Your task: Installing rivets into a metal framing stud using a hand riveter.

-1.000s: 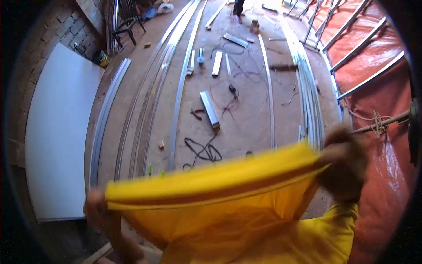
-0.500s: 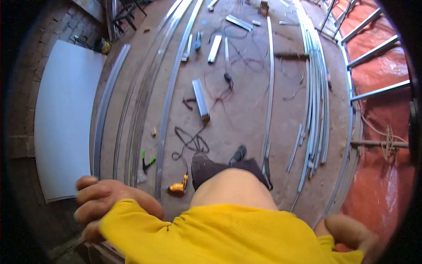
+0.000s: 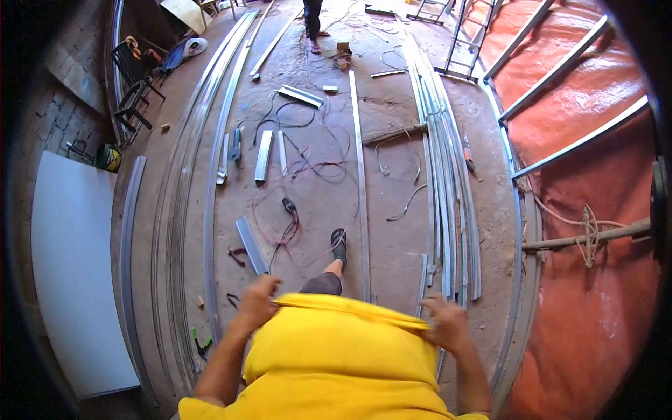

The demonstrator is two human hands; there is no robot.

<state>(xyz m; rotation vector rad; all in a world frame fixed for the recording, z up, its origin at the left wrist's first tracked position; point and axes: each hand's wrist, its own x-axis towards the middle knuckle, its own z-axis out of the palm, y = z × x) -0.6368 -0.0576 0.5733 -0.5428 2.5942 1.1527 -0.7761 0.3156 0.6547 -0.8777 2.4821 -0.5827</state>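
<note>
The hem of my yellow shirt [image 3: 329, 350] is stretched between my two hands, low in the picture. My left hand [image 3: 259, 304] is closed on the hem at its left corner. At the right corner my right hand [image 3: 448, 323] grips the cloth too, its fingers bent. Just ahead of my left hand a silver metal channel piece [image 3: 252, 245] lies on the floor, with dark-red-handled pliers [image 3: 237, 257] beside it. My foot in a dark shoe [image 3: 339, 246] is stepping forward on the floor.
Long metal profiles [image 3: 448, 203] run along the right, others [image 3: 213, 231] along the left. Cables [image 3: 308, 164] tangle mid-floor. A white panel [image 3: 77, 266] lies left; a metal frame [image 3: 560, 70] stands over orange sheeting [image 3: 595, 315]. A green-tipped clamp [image 3: 201, 343] lies near. Another person's legs [image 3: 313, 24] stand far ahead.
Both hands have come in from the sides and taken hold of the shirt hem, which now covers the belly. The view has shifted forward; the yellow drill is out of sight.
</note>
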